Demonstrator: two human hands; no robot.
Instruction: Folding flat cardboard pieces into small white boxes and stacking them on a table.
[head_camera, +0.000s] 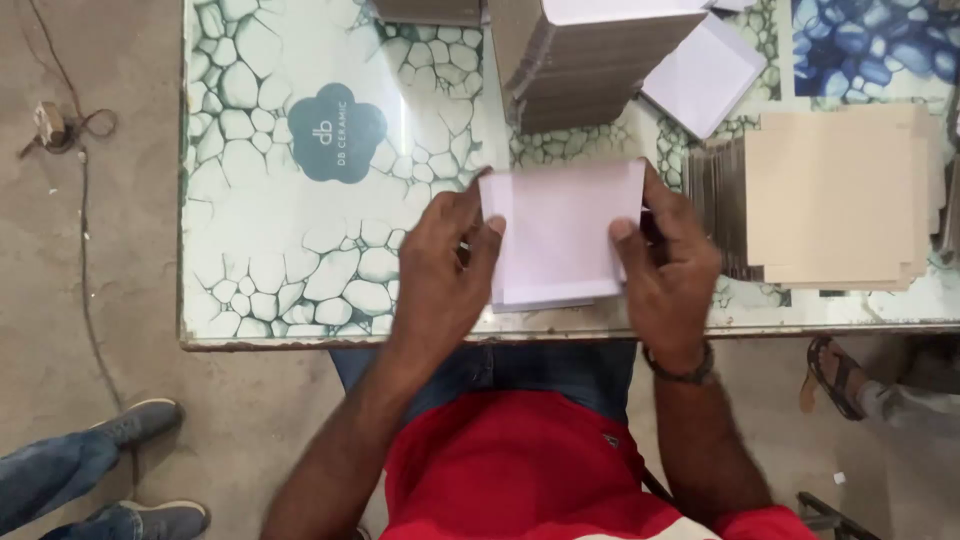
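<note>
A: Head view first. Held between both hands: a small stack of white cards (560, 235), just above the near edge of the table (250, 335).

B: Grip?

A: Left hand (440, 270) clamped on the stack's left edge, thumb over the top face, fingers curled beneath. Right hand (668, 265) clamped on the right edge, thumb tip pressing the top card, a dark band at the wrist.

B: Orientation of the stack?

A: Roughly square, slightly wider than deep, so long axis running left to right, from one palm to the other. Lying flat or nearly so, far edge tipped up a touch. Neither hand nearer; stack centred between them, directly ahead of the red shirt.

B: Beyond the hands?

A: Tall pile of grey-brown board sheets (580, 70) straight ahead at the far side, white on top. Loose white card (705, 75) leaning just right of that pile. Fanned heap of tan sheets (830, 200) to the right, near the right hand but apart from it.

B: Surface?

A: Glossy tile with a green-and-white pebble pattern, a dark flower-shaped emblem (337, 133) at left, a blue patterned patch at the far right corner.

B: Room?

A: Bare concrete floor, a cord trailing at left. Someone's shoes and jeans (90, 470) lower left; a sandalled foot (835, 375) lower right.
</note>
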